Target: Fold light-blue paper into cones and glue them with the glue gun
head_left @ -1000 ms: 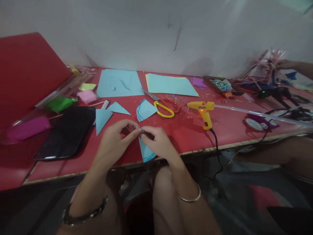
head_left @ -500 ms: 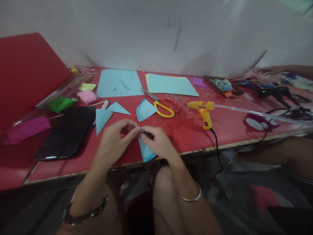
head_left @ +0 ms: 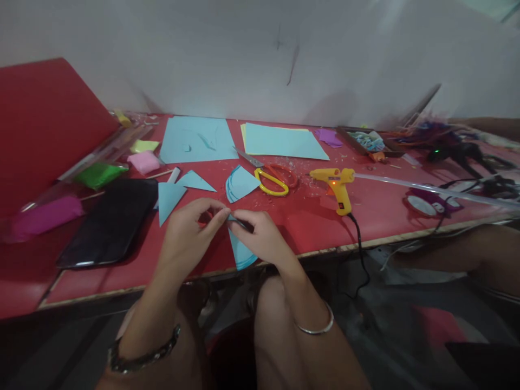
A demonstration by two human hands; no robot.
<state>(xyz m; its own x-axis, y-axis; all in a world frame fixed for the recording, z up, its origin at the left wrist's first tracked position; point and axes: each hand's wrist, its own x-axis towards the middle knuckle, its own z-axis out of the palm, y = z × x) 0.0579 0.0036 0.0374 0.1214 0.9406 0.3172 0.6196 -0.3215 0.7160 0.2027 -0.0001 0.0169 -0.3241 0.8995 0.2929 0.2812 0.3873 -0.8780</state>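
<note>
My left hand and my right hand meet over the front of the red table, fingertips pinched together on a small bit of blue paper, mostly hidden by the fingers. Below my right hand shows a fan-shaped blue paper piece with darker blue curved lines along its rim; whether it joins the pinched bit I cannot tell. Just beyond my fingers lies another fan-shaped blue piece with similar lines. Scissors with yellow and red handles rest beside it. Left of them are pointed blue paper pieces.
A yellow glue gun with a lit orange light stands to the right, its cord over the edge. Blue sheets lie at the back. A black tablet-like slab and coloured clay packets are left. Another person's arm reaches in at right.
Both hands keep nearly the same pose, fingertips still pinched together. The view shifts slightly. At the far right, the other person's arm and the pale pink fluffy material have moved.
</note>
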